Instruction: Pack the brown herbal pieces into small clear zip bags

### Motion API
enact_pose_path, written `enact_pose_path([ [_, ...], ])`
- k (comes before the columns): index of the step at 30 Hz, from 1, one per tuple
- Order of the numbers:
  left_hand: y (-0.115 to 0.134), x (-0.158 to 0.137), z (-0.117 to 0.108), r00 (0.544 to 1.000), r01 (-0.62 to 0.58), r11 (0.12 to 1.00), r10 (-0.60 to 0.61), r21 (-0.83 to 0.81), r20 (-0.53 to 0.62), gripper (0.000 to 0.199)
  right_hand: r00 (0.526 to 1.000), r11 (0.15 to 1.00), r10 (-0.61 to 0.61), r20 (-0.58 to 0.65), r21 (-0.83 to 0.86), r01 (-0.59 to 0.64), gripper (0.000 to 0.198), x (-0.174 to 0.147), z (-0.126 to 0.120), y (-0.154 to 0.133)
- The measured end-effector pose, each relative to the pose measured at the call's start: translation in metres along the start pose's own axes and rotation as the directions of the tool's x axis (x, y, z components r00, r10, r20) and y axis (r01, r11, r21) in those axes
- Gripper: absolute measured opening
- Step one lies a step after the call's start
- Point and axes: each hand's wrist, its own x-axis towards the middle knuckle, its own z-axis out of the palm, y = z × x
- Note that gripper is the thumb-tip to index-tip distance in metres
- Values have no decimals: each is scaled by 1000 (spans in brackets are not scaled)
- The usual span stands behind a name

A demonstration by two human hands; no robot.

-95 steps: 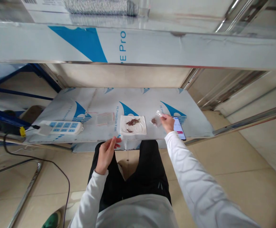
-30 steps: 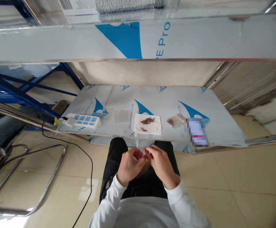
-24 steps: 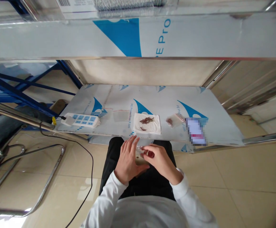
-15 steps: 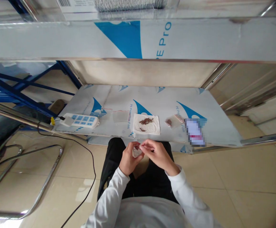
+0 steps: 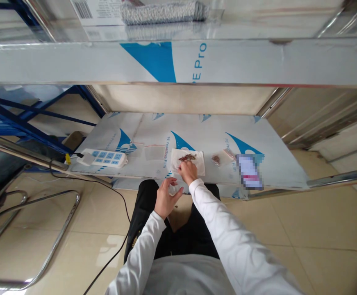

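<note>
A power strip [image 5: 108,158] lies on the shelf [image 5: 278,164] at left, a phone [image 5: 249,172] at right; a chair [image 5: 18,157] stands farther left.

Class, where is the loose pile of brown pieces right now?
In the head view, the brown pile lies near the centre on the white cloth, with the right hand at its near edge and a clear bag to its right.
</note>
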Motion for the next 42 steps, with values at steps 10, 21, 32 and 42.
enact_pose_path([
  [10,-1,20,3,1000,10,1000,-10,2,7,33,944,854,-271,-191,405,327,15,-64,-53,-8],
  [21,10,21,1,1000,-11,999,11,-34,-7,33,929,864,-327,-174,343,369,18,-75,-61,3],
  [32,5,23,2,999,-4,1000,5,20,-31,31,986,978,-138,-91,145,150,9,-15,-8,36],
  [42,-5,31,16,998,-57,998,57,-21,-5,35,928,878,-336,-161,304,370,18,-64,-50,5],
])
